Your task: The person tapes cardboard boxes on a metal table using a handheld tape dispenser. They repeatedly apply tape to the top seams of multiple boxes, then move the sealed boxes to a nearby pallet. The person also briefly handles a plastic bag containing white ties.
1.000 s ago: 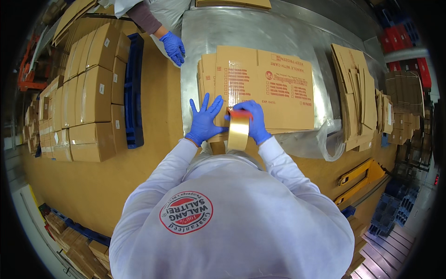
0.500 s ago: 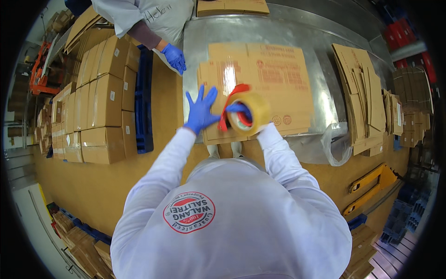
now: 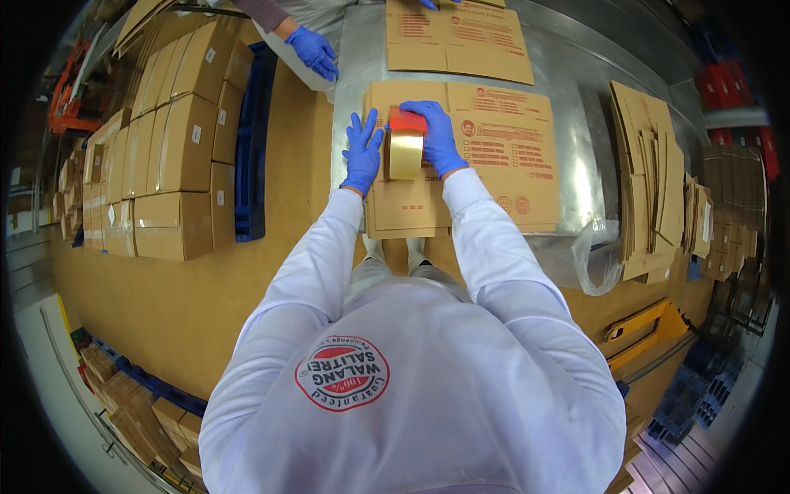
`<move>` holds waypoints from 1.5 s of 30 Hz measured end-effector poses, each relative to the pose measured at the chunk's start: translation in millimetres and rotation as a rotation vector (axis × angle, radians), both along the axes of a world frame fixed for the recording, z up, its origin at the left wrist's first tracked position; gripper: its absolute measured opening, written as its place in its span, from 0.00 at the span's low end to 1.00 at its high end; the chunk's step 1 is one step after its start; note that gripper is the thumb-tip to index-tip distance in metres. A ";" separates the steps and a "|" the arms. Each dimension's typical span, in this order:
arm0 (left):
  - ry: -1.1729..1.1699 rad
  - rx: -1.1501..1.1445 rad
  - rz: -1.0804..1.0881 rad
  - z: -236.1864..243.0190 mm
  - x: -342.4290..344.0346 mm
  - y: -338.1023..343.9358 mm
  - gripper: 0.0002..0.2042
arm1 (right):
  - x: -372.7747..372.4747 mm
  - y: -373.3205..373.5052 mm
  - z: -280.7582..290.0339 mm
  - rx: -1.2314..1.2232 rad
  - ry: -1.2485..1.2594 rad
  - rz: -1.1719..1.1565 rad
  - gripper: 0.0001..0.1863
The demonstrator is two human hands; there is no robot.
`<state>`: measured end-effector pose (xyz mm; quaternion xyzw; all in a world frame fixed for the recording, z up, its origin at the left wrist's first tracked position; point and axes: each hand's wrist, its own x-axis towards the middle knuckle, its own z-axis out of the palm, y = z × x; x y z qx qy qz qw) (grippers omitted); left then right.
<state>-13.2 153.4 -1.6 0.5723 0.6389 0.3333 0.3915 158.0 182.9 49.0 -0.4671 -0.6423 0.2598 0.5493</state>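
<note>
A flattened brown carton point(image 3: 494, 185) with red print lies on the metal table in front of me. My right hand point(image 3: 436, 136), in a blue glove, is closed around a red tape dispenser point(image 3: 407, 121). Its wide roll of yellowish tape point(image 3: 406, 158) faces me, over the carton's left part. My left hand point(image 3: 360, 156), also gloved in blue, lies open with fingers spread along the carton's left edge, just beside the dispenser. Whether tape is stuck down under the dispenser is hidden.
Another flat carton point(image 3: 461, 49) lies farther back on the metal table point(image 3: 576, 165). A co-worker's gloved hand point(image 3: 313, 53) hangs at the back left. Flattened cardboard point(image 3: 646, 173) is stacked on the right, above a yellow pallet jack point(image 3: 650, 329). Boxes point(image 3: 177, 148) stand piled at left.
My right hand has swung the tape dispenser away from me, from the carton's near edge toward its far side. My left hand has moved forward too. Another flat carton shows farther back.
</note>
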 end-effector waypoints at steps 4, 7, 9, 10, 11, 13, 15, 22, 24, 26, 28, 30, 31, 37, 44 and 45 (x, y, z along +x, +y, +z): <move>-0.111 0.034 -0.019 2.6 4.3 1.2 0.23 | 6.3 -3.3 -6.9 -0.279 0.174 0.054 0.19; -0.058 -0.020 0.023 6.4 6.8 -6.1 0.23 | 13.9 -54.1 -2.5 -0.264 -0.004 0.098 0.17; -0.040 -0.014 0.053 7.6 3.4 -5.9 0.22 | 9.4 -109.5 43.7 -0.162 -0.429 0.151 0.21; -0.056 0.010 0.052 4.5 4.8 -5.1 0.22 | 6.4 -136.4 47.3 -0.120 -0.325 0.138 0.24; -0.067 0.019 0.054 0.1 4.7 -6.1 0.22 | 7.4 -155.0 27.3 -0.056 -0.269 0.086 0.25; -0.064 0.034 0.057 -4.9 2.3 -4.2 0.23 | 5.9 -164.9 36.5 -0.166 -0.345 0.113 0.21; 0.446 0.182 0.009 -6.3 4.5 -2.6 0.25 | 3.9 -152.7 33.7 -0.291 -0.292 0.110 0.20; 0.833 0.395 -0.534 37.8 10.2 11.0 0.29 | 15.4 -68.6 -7.5 -0.674 -0.251 0.513 0.17; 0.915 0.316 -0.556 41.1 8.2 15.9 0.29 | 9.6 -90.3 13.5 -0.602 -0.199 0.569 0.14; 0.911 0.356 -0.531 43.1 5.7 10.2 0.29 | 11.7 -113.3 59.6 -0.355 -0.110 0.549 0.10; 0.835 0.451 -0.444 32.5 8.8 5.2 0.29 | 23.4 -140.6 125.3 -0.071 0.006 0.406 0.06; 0.816 0.431 -0.537 45.8 63.0 -23.1 0.34 | 50.1 -164.6 142.8 -0.093 0.064 0.155 0.08; 0.706 0.421 -0.610 62.6 81.4 -44.7 0.39 | 63.3 -174.9 128.1 -0.184 0.068 0.031 0.13; 0.748 0.635 -0.979 6.2 138.0 -144.1 0.36 | 128.2 -167.9 176.9 0.094 0.686 0.354 0.31; 0.151 0.805 -0.773 181.7 154.7 -93.6 0.27 | 159.1 -195.5 236.3 0.302 1.016 0.185 0.27; -0.076 0.757 -0.636 207.8 158.8 -89.3 0.27 | 162.5 -197.1 240.8 0.317 1.009 0.156 0.26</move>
